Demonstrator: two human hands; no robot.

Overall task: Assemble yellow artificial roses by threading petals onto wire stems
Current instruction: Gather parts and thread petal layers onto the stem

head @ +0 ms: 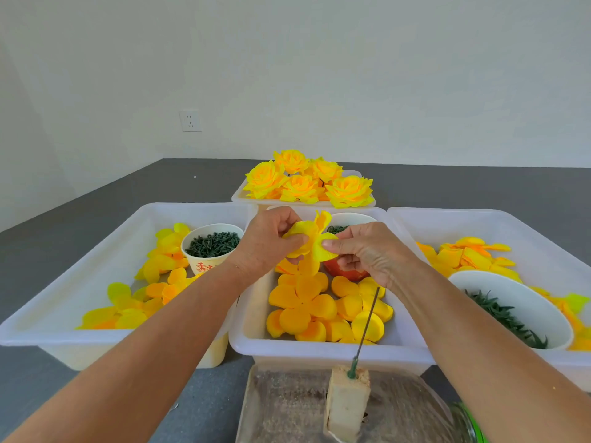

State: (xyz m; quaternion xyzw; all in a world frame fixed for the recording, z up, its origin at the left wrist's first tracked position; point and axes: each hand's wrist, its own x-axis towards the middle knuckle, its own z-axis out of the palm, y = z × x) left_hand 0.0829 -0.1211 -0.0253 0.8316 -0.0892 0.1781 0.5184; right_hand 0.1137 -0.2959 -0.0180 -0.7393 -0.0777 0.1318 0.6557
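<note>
My left hand (267,243) and right hand (367,251) met above the middle tray (319,353), both pinching one yellow petal piece (311,239): the left fingers curled round its left lobes, the right thumb and forefinger nipped its right lobe, and one lobe stood up between the hands. Directly beneath lay a heap of orange-yellow petals (307,305) in the middle tray, with a red object (347,271) partly hidden under my right hand and a white cup (351,219) of dark green bits behind it. Nearer to me, a wire stem (367,321) rose tilted from a pale block (347,401), its tip ending just below my right wrist; the petal piece was held well apart from that tip. The block stood on a clear plastic sheet (287,407). The left tray (80,273) held paler loose petals (128,308) and a paper cup (208,247) filled with dark green pieces. The right tray (511,225) held more petals (463,254) and a white bowl (511,302) with green leafy parts. Beyond these, a far tray (238,198) carried finished roses (307,182), piled touching one another. All trays rested on a grey surface (112,193), and a wall socket (191,120) showed on the white wall behind.
</note>
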